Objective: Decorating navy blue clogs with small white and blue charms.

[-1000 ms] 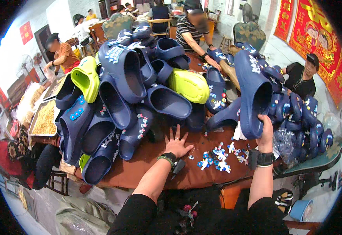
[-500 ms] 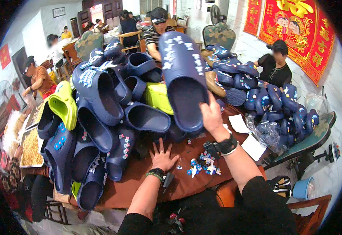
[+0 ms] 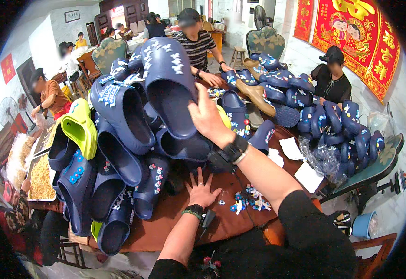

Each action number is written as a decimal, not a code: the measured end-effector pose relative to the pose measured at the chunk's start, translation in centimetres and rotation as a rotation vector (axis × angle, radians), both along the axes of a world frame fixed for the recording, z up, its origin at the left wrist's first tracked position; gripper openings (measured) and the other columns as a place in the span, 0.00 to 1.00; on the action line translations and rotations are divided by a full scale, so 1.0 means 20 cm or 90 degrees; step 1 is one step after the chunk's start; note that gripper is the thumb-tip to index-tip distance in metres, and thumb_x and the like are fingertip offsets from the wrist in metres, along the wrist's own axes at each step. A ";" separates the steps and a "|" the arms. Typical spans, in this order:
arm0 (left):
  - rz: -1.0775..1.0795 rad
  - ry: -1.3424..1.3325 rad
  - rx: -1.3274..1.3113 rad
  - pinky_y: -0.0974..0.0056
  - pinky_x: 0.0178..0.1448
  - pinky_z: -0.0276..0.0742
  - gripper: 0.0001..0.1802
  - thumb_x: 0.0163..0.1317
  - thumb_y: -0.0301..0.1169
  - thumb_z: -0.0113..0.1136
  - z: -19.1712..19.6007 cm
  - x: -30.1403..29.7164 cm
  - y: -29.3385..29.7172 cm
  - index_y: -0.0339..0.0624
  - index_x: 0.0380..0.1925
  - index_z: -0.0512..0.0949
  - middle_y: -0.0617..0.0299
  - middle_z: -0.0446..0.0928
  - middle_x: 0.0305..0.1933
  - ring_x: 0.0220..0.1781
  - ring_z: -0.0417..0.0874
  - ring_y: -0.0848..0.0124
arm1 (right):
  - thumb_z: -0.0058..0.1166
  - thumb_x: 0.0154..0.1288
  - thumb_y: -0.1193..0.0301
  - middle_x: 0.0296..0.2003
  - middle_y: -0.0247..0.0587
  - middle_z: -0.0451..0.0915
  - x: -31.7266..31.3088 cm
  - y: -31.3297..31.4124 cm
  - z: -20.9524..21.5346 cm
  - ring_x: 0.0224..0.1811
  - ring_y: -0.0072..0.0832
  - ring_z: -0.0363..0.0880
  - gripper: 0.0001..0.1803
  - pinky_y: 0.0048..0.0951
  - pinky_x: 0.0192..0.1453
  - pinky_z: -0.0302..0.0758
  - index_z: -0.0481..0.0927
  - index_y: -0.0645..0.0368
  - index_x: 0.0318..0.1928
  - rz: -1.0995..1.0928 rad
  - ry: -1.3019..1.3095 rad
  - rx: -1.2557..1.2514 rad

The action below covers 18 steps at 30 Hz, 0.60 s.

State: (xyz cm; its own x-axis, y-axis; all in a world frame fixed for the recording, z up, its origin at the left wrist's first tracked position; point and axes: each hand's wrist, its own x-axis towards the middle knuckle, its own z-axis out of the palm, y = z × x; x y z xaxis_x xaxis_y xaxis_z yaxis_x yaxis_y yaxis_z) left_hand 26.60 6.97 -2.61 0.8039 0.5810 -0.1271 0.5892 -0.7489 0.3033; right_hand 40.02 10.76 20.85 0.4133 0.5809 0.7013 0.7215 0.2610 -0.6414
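Observation:
A navy clog (image 3: 162,65) with white charms on its toe is raised over the pile, and my right hand (image 3: 208,111) grips it by the side near the heel. Fingers spread, my left hand (image 3: 202,189) lies on the brown-covered table (image 3: 184,228) and holds nothing. Small blue and white charms (image 3: 250,200) are scattered to the right of it. A large heap of navy clogs (image 3: 119,153), many with charms on them, rises in front and to the left. A lime green clog (image 3: 80,125) lies on that heap.
Another heap of decorated navy clogs (image 3: 305,111) covers the right side, with a tan clog (image 3: 256,96). White papers (image 3: 309,176) and clear plastic bags (image 3: 326,162) lie nearby. Trays of small pale pieces (image 3: 42,179) stand at left. A person in stripes (image 3: 196,49) works across the table.
My right hand has carried the navy clog to the left, over the heap, uncovering more clogs and the person behind. My left hand stays spread on the table.

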 end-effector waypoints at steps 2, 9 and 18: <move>-0.011 0.002 0.003 0.31 0.73 0.30 0.44 0.59 0.68 0.44 0.00 0.02 0.00 0.64 0.73 0.55 0.53 0.23 0.79 0.78 0.30 0.39 | 0.46 0.62 0.71 0.46 0.72 0.73 0.06 0.13 -0.06 0.51 0.61 0.73 0.32 0.48 0.56 0.71 0.55 0.73 0.64 -0.123 -0.215 0.041; -0.012 0.003 0.038 0.29 0.72 0.36 0.43 0.60 0.68 0.43 -0.02 0.00 0.02 0.62 0.72 0.58 0.49 0.22 0.78 0.78 0.31 0.37 | 0.49 0.58 0.69 0.42 0.60 0.72 0.07 0.22 -0.01 0.45 0.55 0.74 0.17 0.54 0.49 0.75 0.68 0.67 0.46 -0.184 -0.229 -0.070; -0.031 0.045 0.037 0.31 0.74 0.32 0.43 0.60 0.66 0.45 0.03 0.07 -0.01 0.62 0.72 0.56 0.47 0.27 0.79 0.78 0.31 0.38 | 0.57 0.57 0.68 0.42 0.58 0.71 0.11 0.08 -0.05 0.49 0.52 0.71 0.25 0.45 0.55 0.70 0.68 0.70 0.51 -0.088 -0.216 0.068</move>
State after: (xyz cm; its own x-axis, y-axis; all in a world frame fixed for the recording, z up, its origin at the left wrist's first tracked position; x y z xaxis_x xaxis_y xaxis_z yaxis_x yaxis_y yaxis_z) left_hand 27.94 6.83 -2.05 0.8212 0.5499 -0.1525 0.5706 -0.7918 0.2178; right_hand 42.14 12.41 19.92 0.2168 0.4517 0.8654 0.9212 0.1987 -0.3345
